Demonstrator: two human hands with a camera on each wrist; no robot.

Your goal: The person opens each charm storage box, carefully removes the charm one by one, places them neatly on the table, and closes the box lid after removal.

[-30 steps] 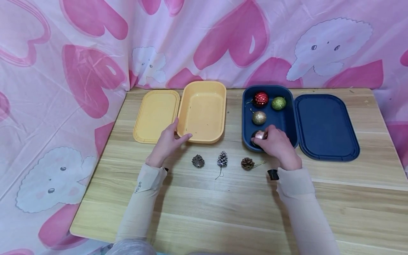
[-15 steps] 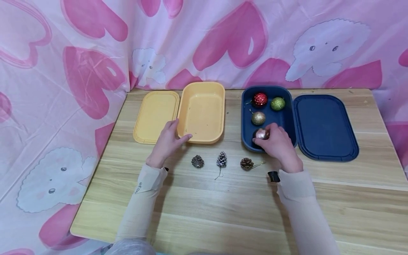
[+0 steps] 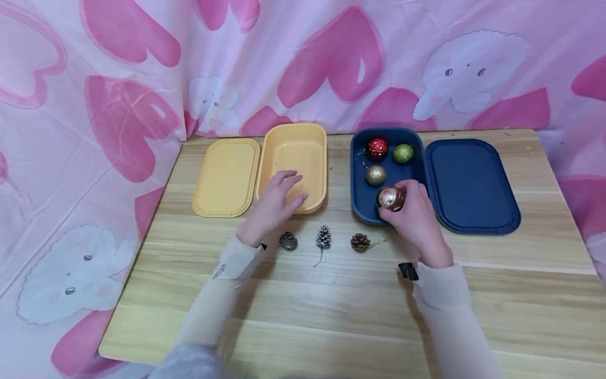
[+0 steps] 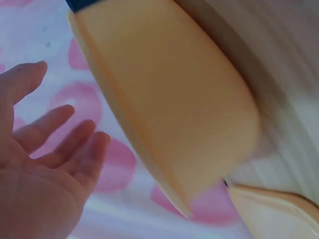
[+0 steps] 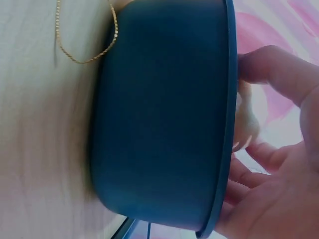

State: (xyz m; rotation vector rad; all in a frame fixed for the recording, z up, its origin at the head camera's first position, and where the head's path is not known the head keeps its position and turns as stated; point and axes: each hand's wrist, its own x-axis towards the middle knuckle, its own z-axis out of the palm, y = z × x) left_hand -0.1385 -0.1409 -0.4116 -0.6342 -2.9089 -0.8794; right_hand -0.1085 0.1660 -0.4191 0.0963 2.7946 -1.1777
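Copper bauble (image 3: 390, 199), above the near end of the blue box (image 3: 412, 171), is pinched by the right hand (image 3: 417, 221), likely because it rolls readily; left hand (image 3: 274, 205) hovers, fingers spread, over the yellow box (image 3: 298, 155).

We find the coppery ball (image 3: 390, 198) partly hidden by the right hand (image 3: 418, 217), and the counter (image 3: 341, 310) cropped at its near right corner.

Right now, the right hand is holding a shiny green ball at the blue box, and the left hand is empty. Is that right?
The colour is wrong: the head view shows the right hand holding a shiny coppery ball at the blue box. The left hand is indeed empty.
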